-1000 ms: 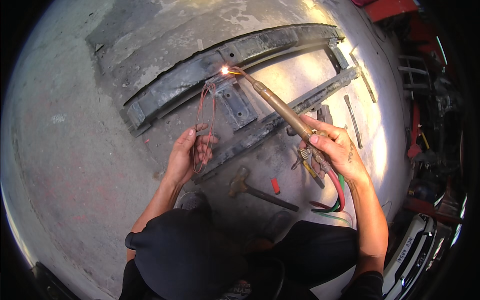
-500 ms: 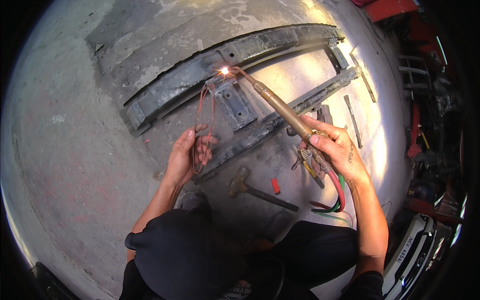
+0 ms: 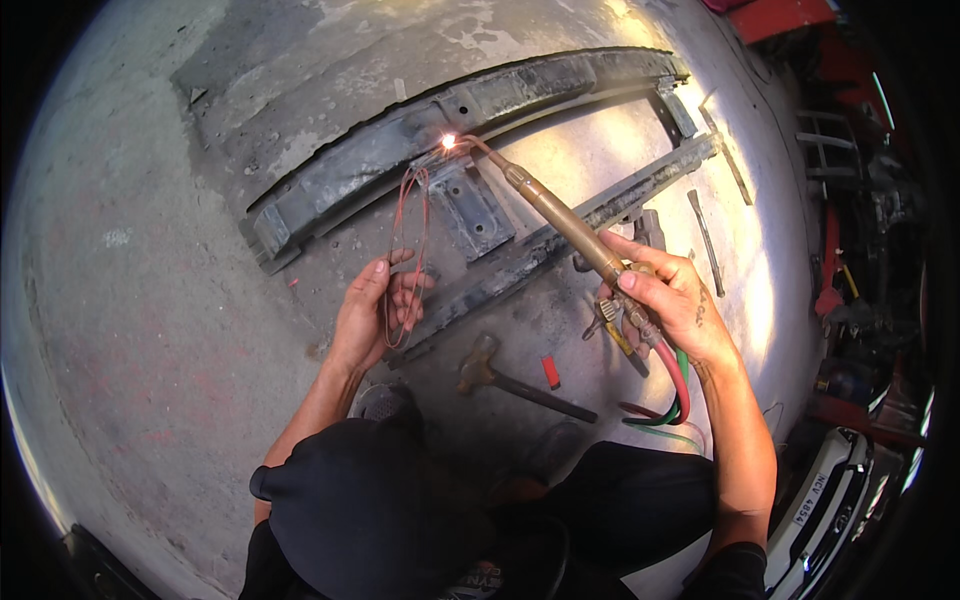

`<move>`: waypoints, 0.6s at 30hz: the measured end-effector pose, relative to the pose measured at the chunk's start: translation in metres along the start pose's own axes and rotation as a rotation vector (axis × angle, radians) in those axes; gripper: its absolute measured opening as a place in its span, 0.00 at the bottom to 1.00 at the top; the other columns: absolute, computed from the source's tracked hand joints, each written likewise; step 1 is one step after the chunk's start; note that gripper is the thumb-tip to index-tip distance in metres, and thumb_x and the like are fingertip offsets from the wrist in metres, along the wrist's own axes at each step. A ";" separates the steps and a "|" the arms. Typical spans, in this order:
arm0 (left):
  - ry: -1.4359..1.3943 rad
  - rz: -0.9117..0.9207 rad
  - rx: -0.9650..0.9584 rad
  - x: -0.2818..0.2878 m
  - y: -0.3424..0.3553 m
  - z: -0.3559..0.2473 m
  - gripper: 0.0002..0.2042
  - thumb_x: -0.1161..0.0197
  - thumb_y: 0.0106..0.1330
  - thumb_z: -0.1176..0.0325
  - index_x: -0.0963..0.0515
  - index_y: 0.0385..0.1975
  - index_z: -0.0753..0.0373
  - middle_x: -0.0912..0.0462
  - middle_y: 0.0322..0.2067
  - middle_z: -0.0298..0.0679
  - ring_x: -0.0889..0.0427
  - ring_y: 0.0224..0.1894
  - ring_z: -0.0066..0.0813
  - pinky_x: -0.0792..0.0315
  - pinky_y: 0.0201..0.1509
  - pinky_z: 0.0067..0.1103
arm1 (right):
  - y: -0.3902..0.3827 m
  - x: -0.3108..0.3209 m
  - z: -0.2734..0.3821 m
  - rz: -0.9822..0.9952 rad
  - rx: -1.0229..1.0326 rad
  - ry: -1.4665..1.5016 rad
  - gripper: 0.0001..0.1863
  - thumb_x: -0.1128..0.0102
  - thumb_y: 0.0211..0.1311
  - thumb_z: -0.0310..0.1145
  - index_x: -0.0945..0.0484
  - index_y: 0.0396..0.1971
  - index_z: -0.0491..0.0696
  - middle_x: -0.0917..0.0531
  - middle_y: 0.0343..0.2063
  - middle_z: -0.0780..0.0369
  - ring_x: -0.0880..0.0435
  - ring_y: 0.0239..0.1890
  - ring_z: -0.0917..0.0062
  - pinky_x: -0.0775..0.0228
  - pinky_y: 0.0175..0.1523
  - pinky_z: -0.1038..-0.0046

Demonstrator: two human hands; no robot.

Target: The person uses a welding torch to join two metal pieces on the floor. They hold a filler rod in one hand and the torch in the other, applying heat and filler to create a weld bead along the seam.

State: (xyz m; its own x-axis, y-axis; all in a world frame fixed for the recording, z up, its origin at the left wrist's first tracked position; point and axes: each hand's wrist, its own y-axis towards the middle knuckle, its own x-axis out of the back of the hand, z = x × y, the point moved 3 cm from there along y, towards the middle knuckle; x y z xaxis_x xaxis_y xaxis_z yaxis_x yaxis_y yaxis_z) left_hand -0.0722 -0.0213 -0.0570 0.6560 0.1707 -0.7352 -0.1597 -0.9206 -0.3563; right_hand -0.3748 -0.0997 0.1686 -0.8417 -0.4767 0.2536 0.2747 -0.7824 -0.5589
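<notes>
My right hand (image 3: pixel 675 300) is closed around the brass body of a gas welding torch (image 3: pixel 565 220), its thumb on top. The torch's bent tip reaches up and left to a bright glowing spot (image 3: pixel 449 142). That spot sits where a flat bracket (image 3: pixel 470 205) meets the curved dark metal beam (image 3: pixel 360 160). Thin copper-coloured welding wire (image 3: pixel 402 205), bent into a long loop, is held by my left hand (image 3: pixel 372 305) with curled fingers. The wire's upper end lies just below and left of the glow; glare hides whether it touches the metal.
A straight metal bar (image 3: pixel 520 260) runs below the bracket. Near my feet are a hammer (image 3: pixel 479 365) and a small red piece (image 3: pixel 551 373). Red and green hoses (image 3: pixel 682 385) trail from the torch. A long metal tool (image 3: pixel 706 240) lies right; a vehicle front (image 3: pixel 825 500) stands lower right.
The torch tip and the bright spot have shifted very slightly left, and the glow's rays look shorter. Both hands keep their grips in nearly the same place.
</notes>
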 end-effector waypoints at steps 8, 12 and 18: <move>0.012 -0.003 -0.003 0.001 0.000 0.000 0.24 0.54 0.86 0.54 0.35 0.68 0.67 0.15 0.45 0.53 0.15 0.31 0.27 0.18 0.31 0.22 | -0.001 -0.002 0.004 0.006 -0.021 -0.011 0.33 0.38 0.74 0.37 0.32 0.73 0.39 0.12 0.36 0.57 0.17 0.22 0.80 0.22 0.27 0.78; 0.009 0.007 -0.002 0.000 0.000 0.000 0.23 0.54 0.86 0.54 0.35 0.68 0.67 0.15 0.45 0.54 0.15 0.31 0.27 0.17 0.33 0.22 | 0.001 0.000 -0.001 0.002 -0.001 0.004 0.33 0.35 0.73 0.41 0.30 0.73 0.44 0.13 0.35 0.56 0.16 0.20 0.78 0.25 0.22 0.75; 0.004 0.006 0.001 0.000 0.000 0.000 0.23 0.54 0.86 0.54 0.35 0.67 0.67 0.15 0.45 0.54 0.14 0.32 0.26 0.16 0.35 0.22 | 0.000 -0.001 0.000 -0.004 -0.002 0.002 0.33 0.35 0.73 0.41 0.30 0.73 0.44 0.13 0.35 0.57 0.16 0.20 0.78 0.25 0.22 0.75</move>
State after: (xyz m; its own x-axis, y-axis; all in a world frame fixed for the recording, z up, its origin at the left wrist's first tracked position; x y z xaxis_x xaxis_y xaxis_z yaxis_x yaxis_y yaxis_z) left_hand -0.0719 -0.0211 -0.0570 0.6578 0.1641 -0.7351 -0.1641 -0.9213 -0.3525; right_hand -0.3743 -0.0995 0.1685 -0.8438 -0.4725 0.2547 0.2701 -0.7838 -0.5591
